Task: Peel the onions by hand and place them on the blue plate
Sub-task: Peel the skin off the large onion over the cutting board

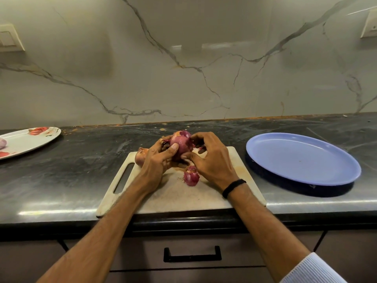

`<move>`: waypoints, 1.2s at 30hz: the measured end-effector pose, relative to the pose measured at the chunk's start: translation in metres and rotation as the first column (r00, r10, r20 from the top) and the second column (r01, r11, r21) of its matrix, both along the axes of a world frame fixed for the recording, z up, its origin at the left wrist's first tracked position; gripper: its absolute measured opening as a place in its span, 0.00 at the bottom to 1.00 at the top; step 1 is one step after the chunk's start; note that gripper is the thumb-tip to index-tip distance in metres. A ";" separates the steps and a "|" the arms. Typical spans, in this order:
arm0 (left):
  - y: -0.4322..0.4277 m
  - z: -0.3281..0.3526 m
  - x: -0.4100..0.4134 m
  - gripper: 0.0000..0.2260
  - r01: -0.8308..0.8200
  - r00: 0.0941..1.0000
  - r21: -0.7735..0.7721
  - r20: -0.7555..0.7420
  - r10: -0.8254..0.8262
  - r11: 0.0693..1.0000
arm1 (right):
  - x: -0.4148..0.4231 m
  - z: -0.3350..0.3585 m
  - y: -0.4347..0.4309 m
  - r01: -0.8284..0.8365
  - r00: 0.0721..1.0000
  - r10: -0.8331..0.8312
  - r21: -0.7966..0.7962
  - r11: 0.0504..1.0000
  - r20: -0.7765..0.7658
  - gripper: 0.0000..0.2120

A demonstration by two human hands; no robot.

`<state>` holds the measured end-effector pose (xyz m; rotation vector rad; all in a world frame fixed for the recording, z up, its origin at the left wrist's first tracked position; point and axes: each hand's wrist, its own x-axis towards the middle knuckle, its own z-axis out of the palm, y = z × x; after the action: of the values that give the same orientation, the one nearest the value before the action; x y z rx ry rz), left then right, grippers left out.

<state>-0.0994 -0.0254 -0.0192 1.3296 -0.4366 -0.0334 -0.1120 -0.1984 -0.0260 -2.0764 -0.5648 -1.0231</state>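
A red onion (180, 142) with partly loosened skin is held above a pale cutting board (179, 195). My left hand (158, 160) grips it from the left, thumb across its front. My right hand (210, 158) pinches the skin on its right side. A second unpeeled onion (140, 156) lies on the board behind my left hand, partly hidden. A clump of purple peel (191, 176) lies on the board under my hands. The blue plate (302, 158) sits bare on the counter to the right.
A white plate with a red pattern (28, 139) stands at the far left and carries an onion (2, 143) at the frame edge. The dark counter runs to a marble wall behind. A drawer with a black handle (192, 255) is below the counter edge.
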 end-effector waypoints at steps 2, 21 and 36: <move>0.001 0.000 0.001 0.22 0.001 1.000 0.004 -0.001 -0.001 1.000 | 0.000 0.000 0.000 0.005 1.000 -0.005 0.004 1.000 0.008 0.20; 0.003 -0.004 0.004 0.23 -0.004 1.000 0.045 0.003 0.004 0.999 | -0.002 0.000 -0.002 -0.020 0.999 0.021 0.028 0.999 -0.027 0.21; 0.001 -0.002 0.000 0.25 0.005 1.000 0.061 0.005 -0.006 0.998 | -0.001 0.000 0.000 0.027 0.998 -0.028 0.009 1.000 0.062 0.17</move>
<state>-0.0991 -0.0240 -0.0210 1.3886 -0.4461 -0.0483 -0.1134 -0.1980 -0.0258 -2.0560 -0.5640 -1.1075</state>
